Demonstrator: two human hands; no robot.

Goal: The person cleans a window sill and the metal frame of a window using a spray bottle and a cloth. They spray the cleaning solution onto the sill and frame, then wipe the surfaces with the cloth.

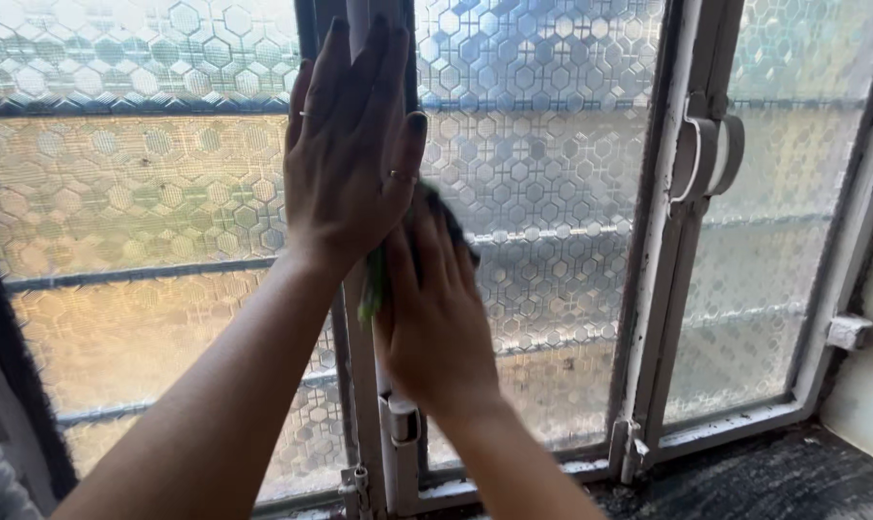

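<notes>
**Both hands on the window frame, cloth under the right**

Your left hand (350, 154) lies flat against the upright white frame bar (364, 385) between two patterned glass panes, fingers straight, close together and pointing up; nothing is gripped. A ring shows on one finger.

Your right hand (434, 318) sits just below and to the right of it, back of the hand toward you, pressing a green cloth (372, 289) against the same bar. The fingers are curled over the cloth; only a green edge shows at the left of the hand, with a darker bit at the fingertips.

Left pane (138, 212): hexagon-patterned, warm light behind. Middle pane (542, 144): same pattern, cooler light. Further right, a white handle (706, 159) sits on the next frame bar. A dark sill (773, 481) runs along the near right.
</notes>
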